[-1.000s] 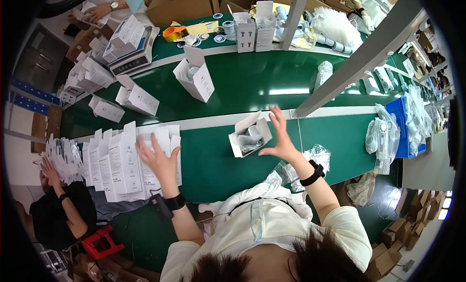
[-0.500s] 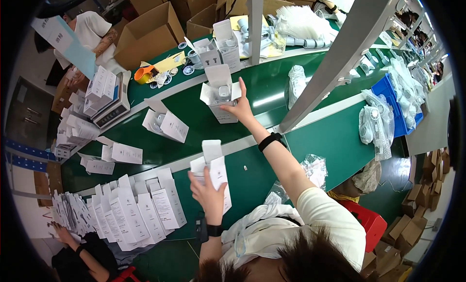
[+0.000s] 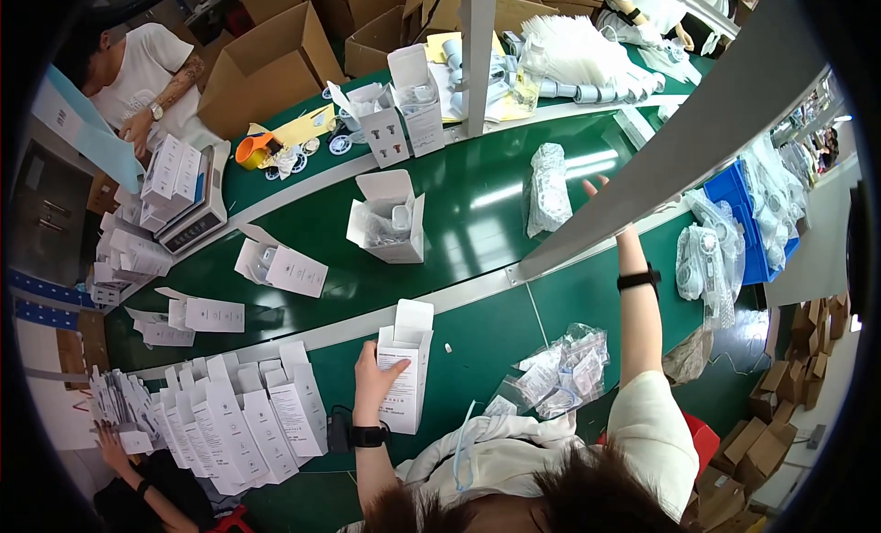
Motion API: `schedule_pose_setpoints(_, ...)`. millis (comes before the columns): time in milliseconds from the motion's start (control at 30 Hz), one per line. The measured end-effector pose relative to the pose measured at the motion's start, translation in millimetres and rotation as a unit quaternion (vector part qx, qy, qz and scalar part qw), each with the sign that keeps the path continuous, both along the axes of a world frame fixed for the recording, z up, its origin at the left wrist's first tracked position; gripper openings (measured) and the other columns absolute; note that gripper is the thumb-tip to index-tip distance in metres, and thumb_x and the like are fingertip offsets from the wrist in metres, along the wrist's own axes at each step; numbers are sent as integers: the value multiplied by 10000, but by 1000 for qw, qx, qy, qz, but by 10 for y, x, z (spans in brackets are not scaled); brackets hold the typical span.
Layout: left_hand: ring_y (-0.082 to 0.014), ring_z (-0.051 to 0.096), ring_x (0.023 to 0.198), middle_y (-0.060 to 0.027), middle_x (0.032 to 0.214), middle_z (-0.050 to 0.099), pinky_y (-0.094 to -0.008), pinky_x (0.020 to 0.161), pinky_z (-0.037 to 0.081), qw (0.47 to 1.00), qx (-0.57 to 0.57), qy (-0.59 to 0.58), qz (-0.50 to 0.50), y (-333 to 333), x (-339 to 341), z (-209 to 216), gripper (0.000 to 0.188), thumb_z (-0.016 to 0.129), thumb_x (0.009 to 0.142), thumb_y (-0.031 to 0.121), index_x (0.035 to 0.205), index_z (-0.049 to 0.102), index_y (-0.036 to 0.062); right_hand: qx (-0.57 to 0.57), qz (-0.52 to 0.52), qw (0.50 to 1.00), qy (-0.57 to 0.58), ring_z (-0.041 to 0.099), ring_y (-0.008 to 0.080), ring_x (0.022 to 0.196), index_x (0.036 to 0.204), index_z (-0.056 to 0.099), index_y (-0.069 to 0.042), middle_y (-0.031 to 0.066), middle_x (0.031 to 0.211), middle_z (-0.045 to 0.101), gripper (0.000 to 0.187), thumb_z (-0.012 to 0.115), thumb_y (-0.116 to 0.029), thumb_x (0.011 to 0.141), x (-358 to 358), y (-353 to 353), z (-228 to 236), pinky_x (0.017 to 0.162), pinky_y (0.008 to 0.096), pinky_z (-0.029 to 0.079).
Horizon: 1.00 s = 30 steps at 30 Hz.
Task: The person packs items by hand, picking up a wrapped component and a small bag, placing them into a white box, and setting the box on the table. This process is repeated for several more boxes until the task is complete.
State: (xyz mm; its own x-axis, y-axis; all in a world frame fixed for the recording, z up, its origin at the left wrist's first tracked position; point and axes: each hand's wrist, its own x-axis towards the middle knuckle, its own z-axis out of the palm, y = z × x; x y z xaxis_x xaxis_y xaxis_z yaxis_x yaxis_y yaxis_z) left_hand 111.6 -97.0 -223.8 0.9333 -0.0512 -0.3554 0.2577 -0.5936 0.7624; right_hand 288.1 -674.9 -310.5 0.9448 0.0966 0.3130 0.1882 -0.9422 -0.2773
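Note:
My left hand (image 3: 376,379) is wrapped round a tall white carton (image 3: 409,386) with its top flap up, just above the green worktop. My right hand (image 3: 594,186) reaches over the belt, largely hidden behind the grey post; the fingertips that show are stretched out. Just left of those fingers lies a bubble-wrapped item (image 3: 549,192), apart from them. An open white box (image 3: 400,249) with a bagged, pale appliance inside stands on the green belt (image 3: 477,239).
Several empty cartons (image 3: 239,423) stand in a row at the lower left. More boxes (image 3: 284,269) ride the belt. Clear plastic bags (image 3: 560,372) lie on the worktop. A slanting grey post (image 3: 679,138) crosses the right side, before a blue bin (image 3: 734,203). Other people work nearby.
My right hand has left the open box and swung right toward the wrapped item. The boxes on the belt appear farther left. My left hand keeps the carton, now turned to another face.

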Motion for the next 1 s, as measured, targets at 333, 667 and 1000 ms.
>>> schedule_pose_setpoints(333,-227,462,1049,-137,1219,386,-335,832,412,877,-454,-112,107,-366,-113,331,734,731,632,130,1211,284,59,259,-132,955,54,518,289,965,1265,312,-67,171,1107,487,633,616,-283,753,670,963,-135,866,376,404)
schedule_pose_setpoints(667,-302,445,1091,-210,1236,359,-368,899,374,958,-138,-251,-12,-672,-99,440,738,768,589,87,1147,284,79,966,18,254,-44,292,319,1246,1319,274,-110,172,1344,302,521,425,-51,824,-1515,852,1019,996,482,293)
schedule_pose_setpoints(1000,-375,450,1076,-260,1244,343,-413,867,403,939,-116,-325,17,-935,-365,334,712,797,557,76,1013,249,64,722,-14,682,-112,413,236,1094,1313,189,-119,125,1201,381,786,662,7,699,-1731,3467,2147,907,336,372)
